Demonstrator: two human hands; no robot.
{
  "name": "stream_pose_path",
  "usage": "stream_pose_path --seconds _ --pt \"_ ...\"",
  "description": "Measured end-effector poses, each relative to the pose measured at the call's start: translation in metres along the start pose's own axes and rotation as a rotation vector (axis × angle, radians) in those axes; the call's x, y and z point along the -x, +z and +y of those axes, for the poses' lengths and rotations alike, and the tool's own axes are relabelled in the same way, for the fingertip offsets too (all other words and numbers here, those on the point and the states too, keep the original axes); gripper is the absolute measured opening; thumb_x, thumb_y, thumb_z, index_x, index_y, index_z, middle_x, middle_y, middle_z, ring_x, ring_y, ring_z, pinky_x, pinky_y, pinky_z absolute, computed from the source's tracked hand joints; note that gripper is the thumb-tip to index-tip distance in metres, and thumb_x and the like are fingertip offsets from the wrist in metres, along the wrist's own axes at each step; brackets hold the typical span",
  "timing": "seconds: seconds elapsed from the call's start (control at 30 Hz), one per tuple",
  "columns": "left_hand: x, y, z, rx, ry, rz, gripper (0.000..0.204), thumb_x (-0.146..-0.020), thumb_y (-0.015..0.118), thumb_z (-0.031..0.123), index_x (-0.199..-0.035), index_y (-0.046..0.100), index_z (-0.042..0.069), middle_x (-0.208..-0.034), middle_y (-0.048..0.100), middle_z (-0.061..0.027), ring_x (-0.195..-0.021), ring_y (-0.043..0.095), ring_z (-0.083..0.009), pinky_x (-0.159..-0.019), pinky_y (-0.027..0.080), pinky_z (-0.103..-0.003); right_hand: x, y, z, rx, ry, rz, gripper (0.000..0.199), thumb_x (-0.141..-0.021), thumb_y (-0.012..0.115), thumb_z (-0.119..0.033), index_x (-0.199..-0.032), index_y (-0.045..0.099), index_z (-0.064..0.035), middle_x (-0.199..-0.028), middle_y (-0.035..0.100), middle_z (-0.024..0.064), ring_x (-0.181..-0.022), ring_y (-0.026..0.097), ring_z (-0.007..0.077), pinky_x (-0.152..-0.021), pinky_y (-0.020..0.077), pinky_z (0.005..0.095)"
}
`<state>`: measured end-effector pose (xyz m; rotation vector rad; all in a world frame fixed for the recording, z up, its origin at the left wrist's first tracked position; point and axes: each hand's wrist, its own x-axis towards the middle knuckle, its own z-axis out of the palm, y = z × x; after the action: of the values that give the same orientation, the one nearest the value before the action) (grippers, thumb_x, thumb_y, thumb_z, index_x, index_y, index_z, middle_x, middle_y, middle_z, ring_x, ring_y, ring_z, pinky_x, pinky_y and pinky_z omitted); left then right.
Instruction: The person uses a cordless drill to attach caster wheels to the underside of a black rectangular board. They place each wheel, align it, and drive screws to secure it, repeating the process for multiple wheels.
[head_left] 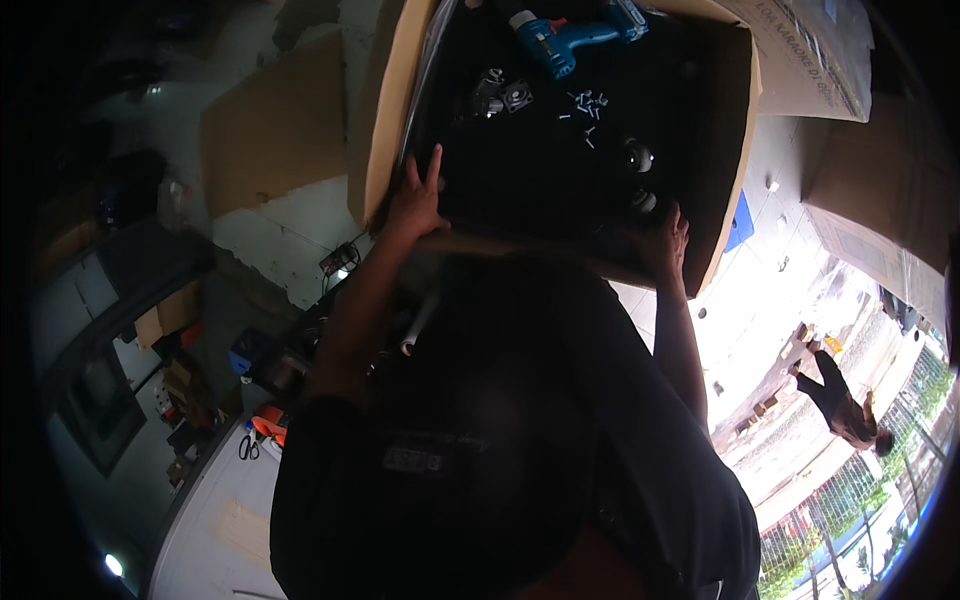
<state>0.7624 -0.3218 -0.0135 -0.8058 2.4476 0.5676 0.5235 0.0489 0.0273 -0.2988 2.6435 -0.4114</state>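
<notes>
Dim left and centre; daylight glare bleaching floor [735,340] at right; fisheye-bent edges

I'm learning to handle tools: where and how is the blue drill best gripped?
Best, I'd judge, by the slimmer handle, coming from above and the right. The blue drill lies on its side, with the handle running rightward from the thick body to the battery, so its middle should be easiest to wrap around. Loose screws lie on its near side, a reason to come from above.
</notes>
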Motion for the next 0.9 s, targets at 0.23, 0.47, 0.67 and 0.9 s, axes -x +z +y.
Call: stream_pose_path --seconds 0.23,0.47,0.67,0.9 --pt "-0.001 0.0 -0.002 -0.069 0.105 0.14 0.143 -0.069 0.096 0.019 -0.168 -0.008 0.012 -0.165 0.0 -0.0446 -0.154 0.021 -0.0581 -0.12 0.039 -0.055 0.006 0.027 -0.001 0.041 0.266 0.096 0.103 -0.072 0.09 -0.046 -0.152 0.04 -0.0039 -0.141 0.052 0.0337 -0.133 0.051 0.0505 -0.113 0.045 0.0547" --pt "0.006 0.013 -0.025 0.714 -0.433 0.118 0.124 -0.071 0.09 0.049 -0.164 0.023 0.0 -0.153 0.05 -0.0261 -0.14 0.053 -0.037 -0.112 0.045 -0.042 0.03 0.058 0.024 -0.51 0.35 0.079 0.05 -0.081 0.081 -0.036 -0.119 0.073 -0.0041 -0.119 0.074 0.0198 -0.112 0.071 0.0326 -0.103 0.0533 0.0425" --pt "-0.041 0.007 -0.052 1.278 -0.658 -0.195 0.094 -0.082 0.082 0.044 -0.158 0.04 0.007 -0.142 0.058 -0.0142 -0.133 0.054 -0.0275 -0.112 0.039 -0.053 0.023 0.053 -0.002 0.051 0.203 0.086 0.041 -0.091 0.07 -0.022 -0.128 0.068 -0.0042 -0.117 0.076 0.0129 -0.109 0.073 0.0308 -0.099 0.0562 0.0437" --pt "-0.052 0.008 -0.039 1.135 -0.219 0.009 0.079 -0.102 0.065 0.046 -0.159 0.039 -0.003 -0.163 0.044 -0.0211 -0.151 0.041 -0.0315 -0.123 0.032 -0.041 0.015 0.078 0.029 -0.346 0.438 0.176 0.035 -0.092 0.069 -0.024 -0.125 0.071 -0.0113 -0.119 0.076 0.0116 -0.106 0.073 0.0322 -0.1 0.0543 0.0439"
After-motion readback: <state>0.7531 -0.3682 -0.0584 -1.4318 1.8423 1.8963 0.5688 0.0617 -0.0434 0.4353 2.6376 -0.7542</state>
